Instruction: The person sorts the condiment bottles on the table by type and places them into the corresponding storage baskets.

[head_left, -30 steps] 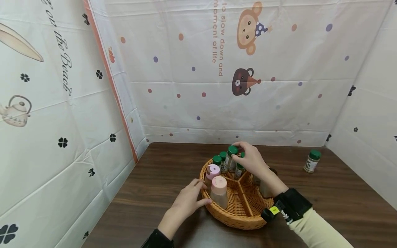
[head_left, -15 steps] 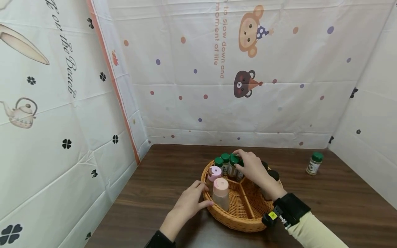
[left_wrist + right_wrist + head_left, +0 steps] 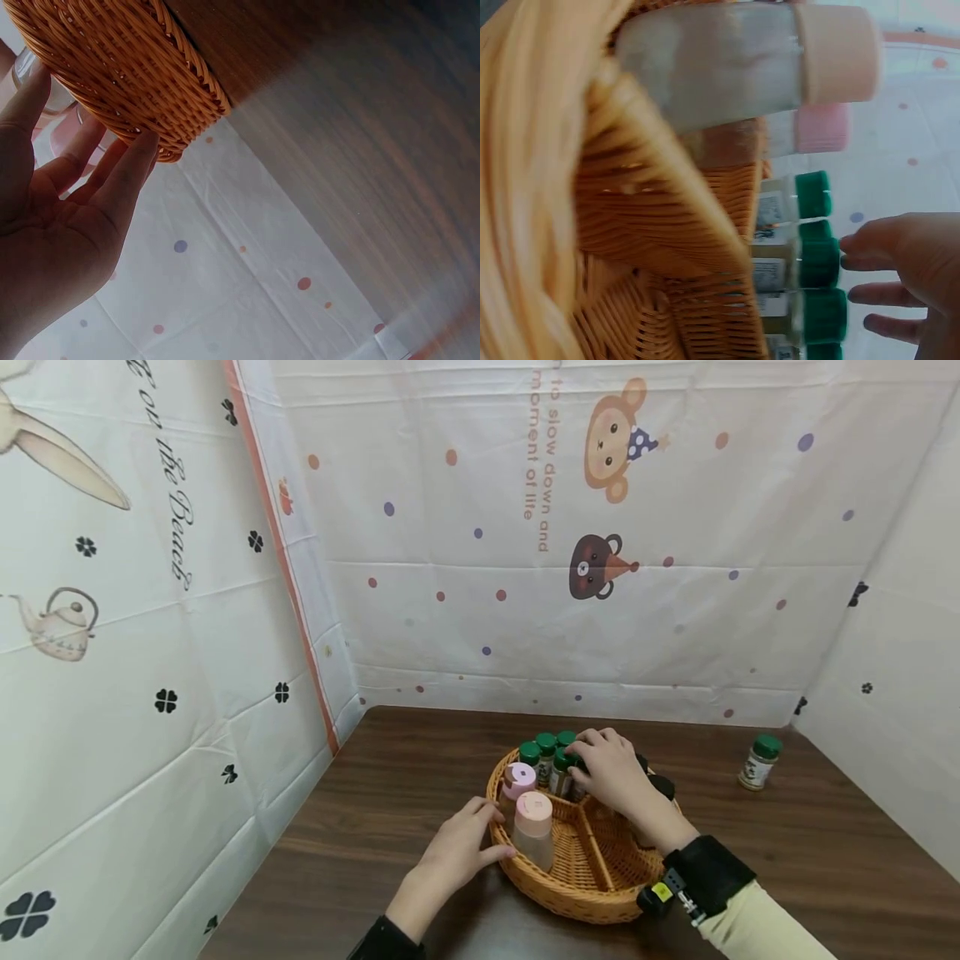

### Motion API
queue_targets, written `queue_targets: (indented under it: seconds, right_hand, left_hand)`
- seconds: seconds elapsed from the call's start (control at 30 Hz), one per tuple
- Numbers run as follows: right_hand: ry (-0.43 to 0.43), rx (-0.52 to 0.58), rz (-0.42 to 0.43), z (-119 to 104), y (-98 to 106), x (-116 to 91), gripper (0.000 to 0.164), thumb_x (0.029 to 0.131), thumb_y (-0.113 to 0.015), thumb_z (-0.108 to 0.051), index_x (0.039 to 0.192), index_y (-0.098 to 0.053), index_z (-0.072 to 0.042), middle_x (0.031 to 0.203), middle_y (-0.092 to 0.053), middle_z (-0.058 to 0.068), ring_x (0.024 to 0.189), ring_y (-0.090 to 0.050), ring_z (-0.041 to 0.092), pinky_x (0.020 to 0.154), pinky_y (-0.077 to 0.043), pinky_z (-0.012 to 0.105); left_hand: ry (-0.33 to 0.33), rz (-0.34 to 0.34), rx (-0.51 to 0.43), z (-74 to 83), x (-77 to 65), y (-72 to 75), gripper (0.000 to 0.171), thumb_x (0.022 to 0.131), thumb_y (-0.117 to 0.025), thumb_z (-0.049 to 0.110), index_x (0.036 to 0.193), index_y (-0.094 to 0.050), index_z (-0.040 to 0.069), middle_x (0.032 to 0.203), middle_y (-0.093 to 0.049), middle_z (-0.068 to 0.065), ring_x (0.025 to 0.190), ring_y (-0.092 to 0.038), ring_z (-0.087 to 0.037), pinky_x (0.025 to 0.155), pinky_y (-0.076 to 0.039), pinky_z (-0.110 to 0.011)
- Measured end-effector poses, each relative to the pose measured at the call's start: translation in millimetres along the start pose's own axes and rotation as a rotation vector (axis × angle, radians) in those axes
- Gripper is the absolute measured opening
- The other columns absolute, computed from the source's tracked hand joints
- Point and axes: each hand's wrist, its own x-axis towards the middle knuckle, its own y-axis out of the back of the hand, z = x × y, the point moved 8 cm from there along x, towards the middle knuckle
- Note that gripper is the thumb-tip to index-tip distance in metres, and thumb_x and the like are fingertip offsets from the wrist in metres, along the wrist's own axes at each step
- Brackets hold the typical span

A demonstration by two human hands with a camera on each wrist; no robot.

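A round wicker basket [image 3: 567, 906] with dividers stands on the table. My left hand [image 3: 460, 845] rests at its left rim, thumb and fingers nearly straight; the left wrist view shows fingertips against the woven wall [image 3: 127, 82]. Several green-capped spice jars [image 3: 560, 781] stand together in the rear compartment. Over them my right hand [image 3: 611, 772] reaches with bent, spread fingers. In the right wrist view, its fingertips are right at a green cap [image 3: 820, 262], with no jar enclosed. Beside the left hand stand a pink-capped bottle [image 3: 533, 837] and a lilac-capped bottle [image 3: 520, 778].
Another green-capped jar [image 3: 759, 763] stands alone on the wooden table [image 3: 375, 802] at the far right. Dark-capped containers [image 3: 662, 786] sit at the basket's right, partly behind my right arm. Printed cloth [image 3: 450, 527] walls off the table's back and sides.
My right hand has lowered the green-capped jar it held among the others and let go, then shifted slightly right. The left hand stays at the rim. The head view has shifted slightly.
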Motion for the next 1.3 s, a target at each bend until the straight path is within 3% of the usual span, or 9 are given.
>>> queue_targets:
  seconds: [0.2,0.53,0.73,0.97,1.3]
  right_hand:
    - [-0.074,0.081,0.014,22,23,-9,0.023,0.090,-0.073,-0.018,0.111,-0.071,-0.009,0.118,-0.065,0.016,0.106,-0.057,0.038,0.083,-0.049,0.056]
    - [-0.210,0.163,0.015,74,38,-32,0.025,0.094,-0.067,-0.016,0.117,-0.067,-0.006,0.122,-0.063,0.022,0.117,-0.052,0.046,0.093,-0.044,0.062]
    - [-0.317,0.203,0.027,106,43,-50,0.029,0.096,-0.064,-0.017,0.121,-0.065,-0.003,0.128,-0.058,0.028,0.121,-0.047,0.052,0.093,-0.041,0.066]
    - [-0.399,0.261,0.107,140,48,-66,0.031,0.097,-0.062,-0.014,0.123,-0.062,0.003,0.128,-0.054,0.033,0.117,-0.049,0.053,0.090,-0.042,0.067]
    - [-0.522,0.215,0.150,179,46,-86,0.039,0.099,-0.061,-0.019,0.128,-0.057,0.005,0.133,-0.046,0.039,0.117,-0.045,0.057,0.089,-0.042,0.069]
  left_hand:
    - [-0.015,0.004,-0.008,1.5,-0.9,-0.1,0.046,0.086,-0.073,0.046,0.118,-0.063,0.014,0.122,-0.058,-0.001,0.102,-0.063,-0.016,0.087,-0.056,-0.037]
    - [-0.006,0.007,-0.016,-0.4,-2.0,-0.3,0.044,0.087,-0.074,0.044,0.117,-0.064,0.014,0.122,-0.058,-0.002,0.102,-0.062,-0.017,0.088,-0.056,-0.038]
    - [-0.012,0.009,-0.012,1.2,-1.1,0.6,0.043,0.086,-0.075,0.044,0.116,-0.064,0.014,0.121,-0.058,-0.002,0.102,-0.062,-0.017,0.087,-0.056,-0.038]
    - [-0.008,0.003,-0.009,0.4,-0.3,0.2,0.043,0.086,-0.075,0.044,0.115,-0.064,0.015,0.121,-0.058,-0.002,0.101,-0.062,-0.017,0.088,-0.056,-0.039]
    - [-0.016,0.007,-0.004,0.4,0.5,0.0,0.042,0.085,-0.076,0.044,0.113,-0.064,0.015,0.118,-0.058,-0.002,0.098,-0.062,-0.016,0.086,-0.056,-0.039]
